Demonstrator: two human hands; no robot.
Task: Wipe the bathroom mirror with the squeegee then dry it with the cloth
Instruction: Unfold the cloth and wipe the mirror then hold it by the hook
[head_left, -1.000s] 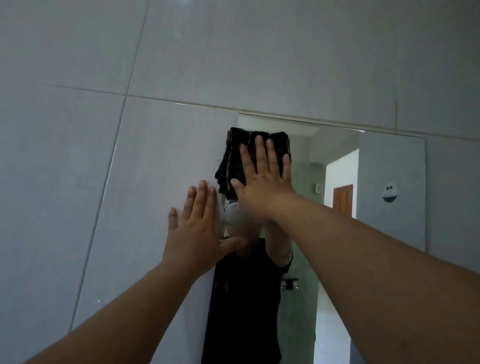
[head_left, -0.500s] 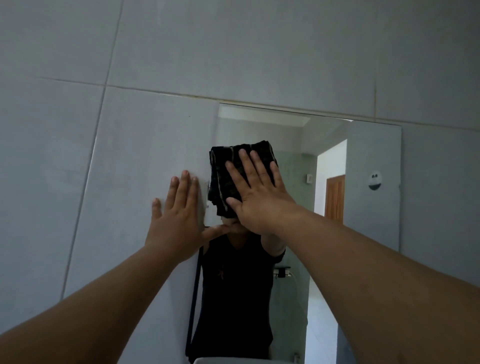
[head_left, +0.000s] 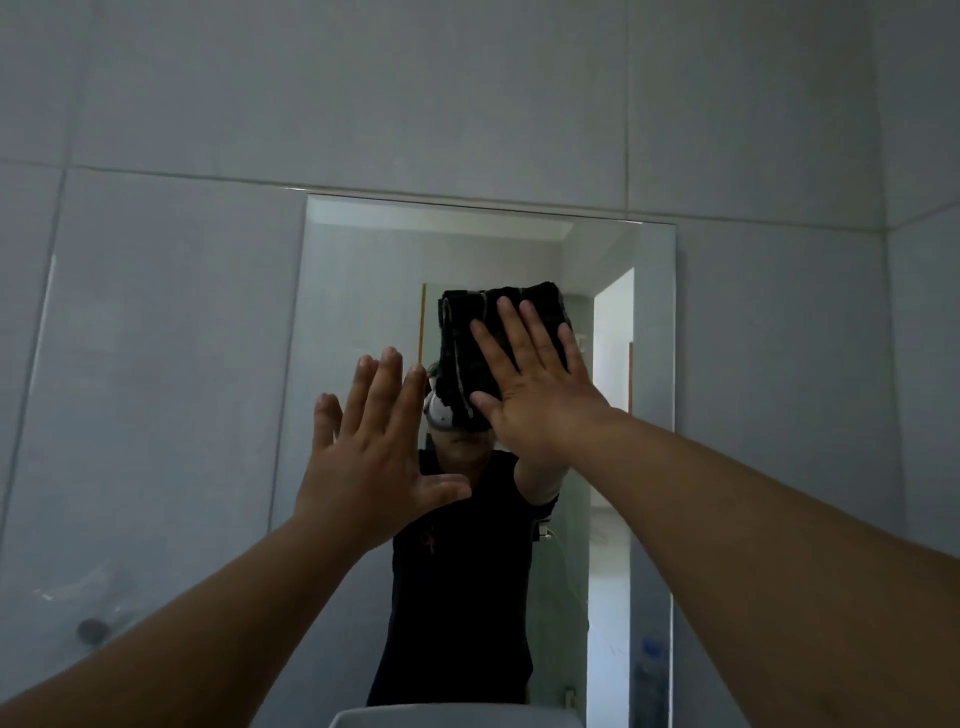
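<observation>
Two hands up at mirror (head_left: 363, 270). Right hand (head_left: 537, 387) flat, fingers (head_left: 511, 325) straight and spread, pressing folded dark cloth (head_left: 467, 343) against glass at mid-height; spread palm likely spreads pressure for drying. Left hand (head_left: 371, 457) open, fingers apart, at mirror's left part, probably bracing; contact unclear. Cloth's long axis near vertical, slightly tilted. Squeegee not visible.

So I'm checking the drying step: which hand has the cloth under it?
The right hand: its flat fingers press the dark cloth against the mirror. The left hand holds nothing.
</observation>
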